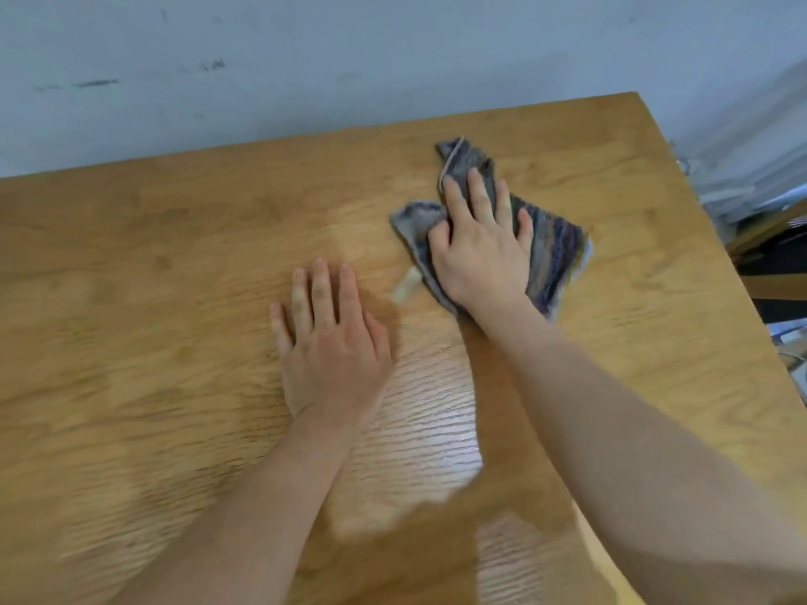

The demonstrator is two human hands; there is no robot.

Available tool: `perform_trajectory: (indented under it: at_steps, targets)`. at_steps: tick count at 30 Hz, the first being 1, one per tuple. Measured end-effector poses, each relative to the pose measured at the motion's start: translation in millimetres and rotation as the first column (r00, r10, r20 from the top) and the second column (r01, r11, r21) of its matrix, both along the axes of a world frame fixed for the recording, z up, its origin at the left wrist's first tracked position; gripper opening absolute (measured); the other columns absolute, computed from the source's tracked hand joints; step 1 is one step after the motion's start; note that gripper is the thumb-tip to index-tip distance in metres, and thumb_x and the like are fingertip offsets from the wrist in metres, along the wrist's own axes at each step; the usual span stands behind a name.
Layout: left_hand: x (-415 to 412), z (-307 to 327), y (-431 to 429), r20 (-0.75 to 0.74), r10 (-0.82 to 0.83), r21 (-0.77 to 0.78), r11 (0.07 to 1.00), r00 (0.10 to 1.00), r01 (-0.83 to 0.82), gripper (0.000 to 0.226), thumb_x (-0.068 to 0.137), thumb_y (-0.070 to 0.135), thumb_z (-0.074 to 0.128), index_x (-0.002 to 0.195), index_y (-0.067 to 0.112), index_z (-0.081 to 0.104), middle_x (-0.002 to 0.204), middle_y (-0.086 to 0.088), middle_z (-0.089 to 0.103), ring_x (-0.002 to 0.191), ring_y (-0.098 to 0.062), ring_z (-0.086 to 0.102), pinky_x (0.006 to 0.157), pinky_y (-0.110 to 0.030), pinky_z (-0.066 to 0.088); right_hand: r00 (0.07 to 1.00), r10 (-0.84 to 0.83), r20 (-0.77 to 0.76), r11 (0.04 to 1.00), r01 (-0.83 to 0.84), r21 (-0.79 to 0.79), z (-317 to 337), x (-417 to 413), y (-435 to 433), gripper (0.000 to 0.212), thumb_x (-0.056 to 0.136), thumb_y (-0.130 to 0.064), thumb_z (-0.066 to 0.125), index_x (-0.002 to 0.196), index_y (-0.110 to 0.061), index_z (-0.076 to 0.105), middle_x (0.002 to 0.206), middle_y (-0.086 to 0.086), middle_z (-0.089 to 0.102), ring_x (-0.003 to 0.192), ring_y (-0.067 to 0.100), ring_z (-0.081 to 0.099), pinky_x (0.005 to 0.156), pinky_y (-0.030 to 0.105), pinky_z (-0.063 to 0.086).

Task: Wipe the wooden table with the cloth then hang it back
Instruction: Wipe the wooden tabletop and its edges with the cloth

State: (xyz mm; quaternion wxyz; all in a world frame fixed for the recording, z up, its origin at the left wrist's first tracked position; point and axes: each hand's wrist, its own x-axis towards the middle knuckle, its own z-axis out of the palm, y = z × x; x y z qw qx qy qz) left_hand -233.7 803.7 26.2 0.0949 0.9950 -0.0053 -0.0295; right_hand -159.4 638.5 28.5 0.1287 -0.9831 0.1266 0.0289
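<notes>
Right grip presses cloth flat-fingered (perhaps bunched); left grip released on table.

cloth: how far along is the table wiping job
Done: the cloth is down on the wooden table. In hand: the right hand presses it near the far right corner, left hand flat on the wood. Left: finishing the wipe, hanging it back; no hook in view.

The wooden table carries a crumpled striped cloth and a flat left hand.
</notes>
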Motion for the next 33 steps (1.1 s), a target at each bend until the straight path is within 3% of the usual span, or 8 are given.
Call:
perform_trajectory:
  at_steps: [2, 8, 17, 20, 24, 25, 30, 33]
  targets:
    - [0, 0, -1, -0.004, -0.011, -0.007, 1.000, 1.000, 0.011, 0.058, 0.095, 0.037, 0.025, 0.149, 0.015, 0.027, 0.157, -0.011, 0.025, 0.146, -0.029, 0.017, 0.116, -0.054, 0.014, 0.999, -0.047, 0.008, 0.999, 0.047, 0.019, -5, 5, 6, 0.056, 0.099, -0.040, 0.025, 0.154, -0.034, 0.020, 0.164, -0.006, 0.011, 0.151, 0.023, 0.002, 0.120, 0.051, 0.003]
    - [-1, 0, 3, 0.013, -0.005, -0.043, 0.999, 1.000, 0.005, 0.057, 0.095, 0.036, 0.029, 0.147, 0.015, 0.031, 0.155, -0.012, 0.028, 0.144, -0.030, 0.020, 0.115, -0.054, 0.014, 0.992, 0.124, 0.022, 0.992, -0.123, -0.018, -5, -122, 50, 0.056, 0.097, -0.040, 0.027, 0.153, -0.034, 0.028, 0.162, -0.008, 0.020, 0.151, 0.020, 0.008, 0.120, 0.047, 0.010]
    - [-1, 5, 0, -0.064, -0.063, 0.004, 0.998, 0.996, 0.063, 0.062, 0.093, 0.039, 0.016, 0.152, 0.021, 0.013, 0.161, -0.008, 0.009, 0.148, -0.027, 0.002, 0.118, -0.053, 0.003, 0.997, -0.078, 0.010, 0.997, 0.078, 0.004, -4, -10, -5, 0.059, 0.099, -0.041, 0.024, 0.156, -0.028, 0.016, 0.165, -0.006, 0.008, 0.151, 0.021, 0.000, 0.121, 0.048, 0.001]
    - [1, 5, 1, -0.062, -0.055, 0.028, 0.998, 0.997, 0.057, 0.061, 0.093, 0.039, 0.017, 0.152, 0.023, 0.013, 0.161, -0.007, 0.008, 0.148, -0.026, 0.001, 0.117, -0.055, 0.004, 0.999, -0.033, 0.013, 0.999, 0.033, 0.011, -2, 10, -10, 0.059, 0.100, -0.040, 0.023, 0.156, -0.027, 0.015, 0.165, -0.005, 0.007, 0.151, 0.022, -0.001, 0.121, 0.048, 0.001]
    - [9, 12, -32, -0.070, -0.150, -0.003, 0.989, 0.986, 0.150, 0.063, 0.091, 0.039, 0.017, 0.152, 0.024, 0.017, 0.161, -0.007, 0.010, 0.148, -0.024, 0.004, 0.118, -0.052, 0.004, 0.977, 0.210, 0.025, 0.978, -0.209, -0.022, 1, -6, -52, 0.055, 0.101, -0.040, 0.026, 0.154, -0.030, 0.023, 0.163, -0.008, 0.015, 0.151, 0.019, 0.006, 0.121, 0.043, 0.007]
    - [12, 13, -43, -0.069, -0.150, -0.027, 0.989, 0.986, 0.149, 0.064, 0.090, 0.040, 0.017, 0.151, 0.024, 0.018, 0.161, -0.008, 0.010, 0.148, -0.024, 0.003, 0.118, -0.052, 0.004, 0.978, 0.206, 0.027, 0.978, -0.205, -0.038, 1, -12, -71, 0.054, 0.100, -0.041, 0.027, 0.154, -0.031, 0.024, 0.163, -0.008, 0.016, 0.151, 0.018, 0.007, 0.120, 0.043, 0.008]
    - [21, 5, -61, -0.034, -0.094, -0.032, 0.995, 0.995, 0.093, 0.060, 0.092, 0.039, 0.024, 0.150, 0.023, 0.024, 0.160, -0.011, 0.015, 0.147, -0.028, 0.006, 0.117, -0.054, 0.006, 0.986, -0.164, 0.003, 0.985, 0.164, -0.062, -1, -11, -120, 0.057, 0.100, -0.040, 0.023, 0.156, -0.029, 0.018, 0.164, -0.006, 0.010, 0.151, 0.021, 0.002, 0.121, 0.049, 0.005]
    - [20, 4, -61, -0.021, -0.097, -0.028, 0.995, 0.995, 0.097, 0.056, 0.094, 0.038, 0.027, 0.148, 0.023, 0.027, 0.158, -0.012, 0.019, 0.146, -0.030, 0.011, 0.116, -0.056, 0.009, 0.993, -0.115, 0.013, 0.992, 0.115, -0.048, 0, -20, -76, 0.058, 0.099, -0.039, 0.024, 0.156, -0.027, 0.017, 0.164, -0.005, 0.010, 0.151, 0.024, 0.002, 0.120, 0.050, 0.004]
